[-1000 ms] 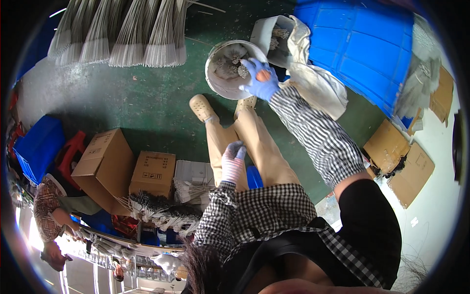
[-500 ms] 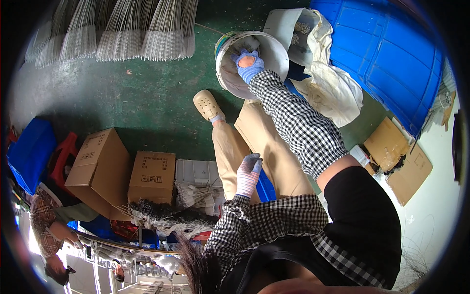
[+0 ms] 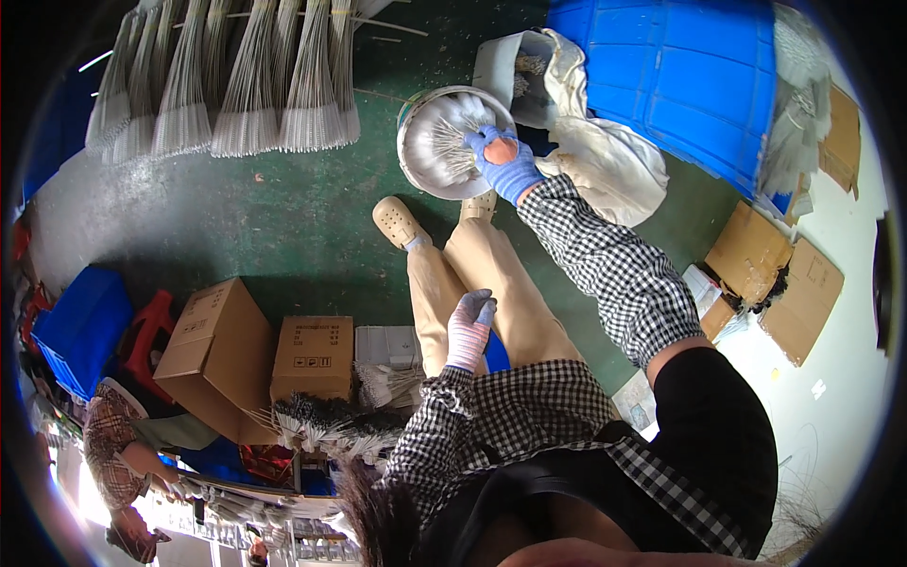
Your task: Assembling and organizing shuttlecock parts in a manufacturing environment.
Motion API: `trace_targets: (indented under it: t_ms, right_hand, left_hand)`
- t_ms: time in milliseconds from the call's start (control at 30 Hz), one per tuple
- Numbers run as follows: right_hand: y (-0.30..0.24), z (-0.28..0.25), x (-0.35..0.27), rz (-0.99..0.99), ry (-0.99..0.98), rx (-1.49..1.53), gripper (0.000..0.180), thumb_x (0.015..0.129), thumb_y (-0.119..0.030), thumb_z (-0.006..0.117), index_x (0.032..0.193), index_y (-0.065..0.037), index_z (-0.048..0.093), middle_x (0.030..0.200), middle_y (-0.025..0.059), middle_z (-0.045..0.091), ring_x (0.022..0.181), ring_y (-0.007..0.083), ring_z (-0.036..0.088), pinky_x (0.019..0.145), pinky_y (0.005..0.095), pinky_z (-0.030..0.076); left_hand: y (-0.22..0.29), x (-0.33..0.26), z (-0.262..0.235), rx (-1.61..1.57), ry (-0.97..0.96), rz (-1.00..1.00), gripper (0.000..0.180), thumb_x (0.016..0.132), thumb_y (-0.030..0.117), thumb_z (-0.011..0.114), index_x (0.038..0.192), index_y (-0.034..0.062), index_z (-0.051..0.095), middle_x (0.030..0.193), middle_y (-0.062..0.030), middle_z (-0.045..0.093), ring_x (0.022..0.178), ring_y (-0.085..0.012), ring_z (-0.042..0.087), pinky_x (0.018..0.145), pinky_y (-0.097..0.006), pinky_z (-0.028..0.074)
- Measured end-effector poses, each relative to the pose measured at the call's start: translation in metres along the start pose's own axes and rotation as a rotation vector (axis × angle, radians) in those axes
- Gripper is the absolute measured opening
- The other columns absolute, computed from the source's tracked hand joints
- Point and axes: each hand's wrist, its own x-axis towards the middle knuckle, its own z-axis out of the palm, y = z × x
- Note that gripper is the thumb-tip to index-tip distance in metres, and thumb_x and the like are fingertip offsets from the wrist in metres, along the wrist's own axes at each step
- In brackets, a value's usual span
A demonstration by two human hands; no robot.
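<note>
My right hand (image 3: 507, 163), in a blue glove with the back of the hand bare, is at the right side of a round white bucket (image 3: 412, 176). Its fingers are closed around the thin stems of white-bristled wire brushes (image 3: 452, 142), which fan out inside the bucket; the fingertips are partly hidden. Above my lap, my left hand (image 3: 470, 331) wears a pale pink glove with grey fingertips. Its thumb and fingers are drawn together, and whatever they may hold is too small to make out. A blue object (image 3: 496, 353) shows beside it on my lap.
Bundles of long wire brushes (image 3: 250, 118) lie at upper left. Right of the bucket are a white container (image 3: 493, 68) with cloth (image 3: 605, 170) and a large blue bin (image 3: 680, 80). Cardboard boxes (image 3: 312, 359) stand at left, near another person (image 3: 113, 439).
My right hand has come up from deep in the bucket to its right side, among brush stems. The bucket now shows many white bristles. My left hand stays above my lap.
</note>
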Motion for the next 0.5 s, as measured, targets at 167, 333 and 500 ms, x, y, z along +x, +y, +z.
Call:
trace_targets:
  t_ms: [167, 333, 500]
  right_hand:
    - [-0.004, -0.028, -0.043, -0.001, 0.038, 0.095, 0.026, 0.081, -0.018, 0.065, 0.107, -0.018, 0.066, 0.105, 0.0092, 0.064, 0.093, 0.0333, 0.063, 0.073, 0.045, 0.055]
    - [-0.035, -0.088, -0.093, 0.134, 0.107, 0.295, 0.021, 0.082, -0.012, 0.065, 0.104, -0.012, 0.065, 0.108, 0.0087, 0.063, 0.096, 0.0313, 0.062, 0.082, 0.0417, 0.051]
    - [-0.073, -0.117, -0.167, 0.291, 0.297, 0.497, 0.019, 0.083, -0.008, 0.067, 0.101, -0.006, 0.063, 0.105, 0.0136, 0.062, 0.094, 0.0322, 0.061, 0.083, 0.0417, 0.051]
  left_hand:
    - [0.026, 0.02, 0.023, 0.007, -0.083, -0.096, 0.035, 0.093, 0.012, 0.064, 0.125, -0.0011, 0.057, 0.108, -0.0092, 0.066, 0.095, -0.0138, 0.062, 0.088, -0.028, 0.049]
    - [0.04, 0.055, 0.044, -0.527, -0.234, -0.358, 0.066, 0.095, 0.041, 0.061, 0.143, 0.002, 0.039, 0.141, -0.0149, 0.048, 0.128, -0.0219, 0.049, 0.106, -0.04, 0.039]
    - [0.031, 0.066, 0.073, -0.984, -0.399, -0.32, 0.065, 0.086, 0.044, 0.073, 0.137, 0.0115, 0.048, 0.131, -0.0049, 0.055, 0.119, -0.0246, 0.053, 0.105, -0.04, 0.044]
